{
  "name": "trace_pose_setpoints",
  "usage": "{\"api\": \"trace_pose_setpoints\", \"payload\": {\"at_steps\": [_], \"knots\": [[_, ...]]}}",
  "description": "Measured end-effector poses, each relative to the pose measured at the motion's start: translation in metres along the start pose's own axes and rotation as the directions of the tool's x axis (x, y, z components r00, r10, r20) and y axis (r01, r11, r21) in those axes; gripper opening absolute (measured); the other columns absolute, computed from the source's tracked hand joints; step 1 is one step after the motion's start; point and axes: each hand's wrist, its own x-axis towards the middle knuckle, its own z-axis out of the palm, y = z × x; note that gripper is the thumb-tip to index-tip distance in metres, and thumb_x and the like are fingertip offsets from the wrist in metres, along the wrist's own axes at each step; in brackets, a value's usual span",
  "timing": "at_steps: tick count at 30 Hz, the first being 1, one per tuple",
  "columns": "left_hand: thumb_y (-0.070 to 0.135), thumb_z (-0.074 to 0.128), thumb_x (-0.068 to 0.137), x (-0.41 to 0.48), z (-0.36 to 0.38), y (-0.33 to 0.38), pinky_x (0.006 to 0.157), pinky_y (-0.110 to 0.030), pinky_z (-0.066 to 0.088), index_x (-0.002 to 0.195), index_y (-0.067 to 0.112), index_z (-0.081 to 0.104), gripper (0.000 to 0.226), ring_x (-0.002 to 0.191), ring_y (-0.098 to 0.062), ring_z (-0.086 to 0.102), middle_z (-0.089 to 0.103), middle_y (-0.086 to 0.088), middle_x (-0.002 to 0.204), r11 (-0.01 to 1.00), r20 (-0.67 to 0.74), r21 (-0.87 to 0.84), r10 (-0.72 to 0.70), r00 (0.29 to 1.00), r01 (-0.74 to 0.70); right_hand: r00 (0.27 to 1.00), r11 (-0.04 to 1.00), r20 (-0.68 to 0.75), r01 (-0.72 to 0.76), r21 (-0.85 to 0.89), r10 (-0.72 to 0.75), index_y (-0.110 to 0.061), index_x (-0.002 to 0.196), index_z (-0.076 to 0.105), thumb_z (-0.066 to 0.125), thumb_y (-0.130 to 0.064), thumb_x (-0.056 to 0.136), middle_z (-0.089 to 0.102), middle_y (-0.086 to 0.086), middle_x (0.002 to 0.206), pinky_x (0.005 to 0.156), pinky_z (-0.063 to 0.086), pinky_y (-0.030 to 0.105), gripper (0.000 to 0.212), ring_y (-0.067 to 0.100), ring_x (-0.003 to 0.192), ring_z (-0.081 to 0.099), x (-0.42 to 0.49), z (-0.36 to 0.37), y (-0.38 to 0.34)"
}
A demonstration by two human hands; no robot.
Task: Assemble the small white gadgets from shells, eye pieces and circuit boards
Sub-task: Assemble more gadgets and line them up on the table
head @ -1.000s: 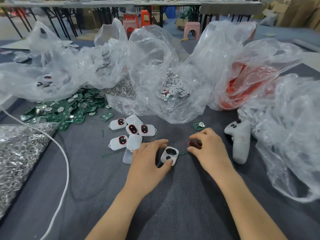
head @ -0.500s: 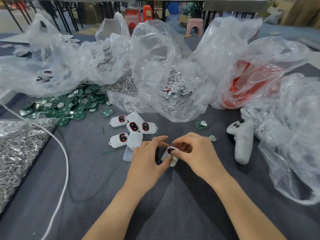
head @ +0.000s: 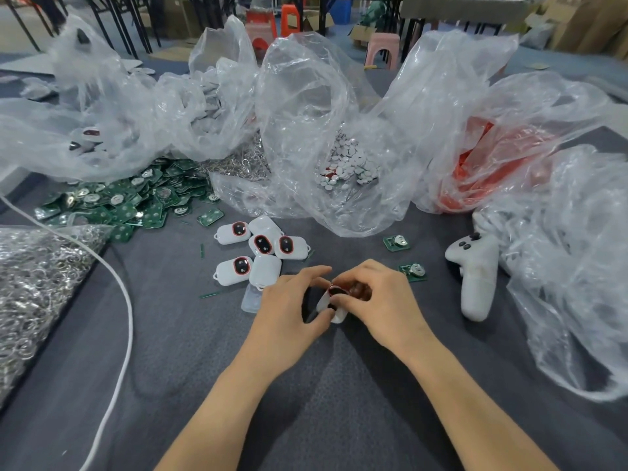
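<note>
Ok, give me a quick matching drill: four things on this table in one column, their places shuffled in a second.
1. white plastic shell with a red-rimmed eye piece
2. heap of green circuit boards
3. white handheld controller
4. small white round discs

A. inside a clear plastic bag, far centre
B. held between the left hand and right hand
C. loose on the grey cloth, far left
D. on the cloth, right of the hands

Pairs: 1-B, 2-C, 3-D, 4-A.

Tilted white shell (head: 325,303), red-rimmed dark eye piece (head: 338,290) at its top; green circuit boards (head: 136,205) heaped left
</note>
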Motion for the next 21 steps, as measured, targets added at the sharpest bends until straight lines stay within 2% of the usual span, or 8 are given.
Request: {"api": "trace_pose_setpoints", "payload": {"at_steps": [14,21], "knots": [[0.019,0.071,0.081,0.0004,0.0007,0.0022,0.099,-0.038,0.036,0.128,0.032,0.051,0.052,0.105,-0.006,0.049,0.061,0.024,0.11,1.0,-0.005,0.023,-0.004,1.0,0.004,0.999,0.998,-0.024,-0.03,-0.059,0.029,-0.017,0.09,0.075,0.078,-0.012,0.075,0.057,-0.007,0.082,0.066,0.036,0.007,0.016,0.001,0.07,0.049,-0.0011,0.0021,-0.0003],[0.018,0.071,0.081,0.0013,-0.0002,0.0024,0.097,-0.04,0.038,0.123,0.032,0.056,0.047,0.104,-0.007,0.051,0.064,0.019,0.109,1.0,-0.013,0.015,0.003,1.0,-0.003,0.993,0.991,-0.017,-0.117,0.07,0.118,-0.011,0.082,0.074,0.082,-0.009,0.07,0.055,-0.005,0.077,0.061,0.038,0.007,0.014,0.002,0.062,0.049,-0.0005,0.0028,0.0009]]}}
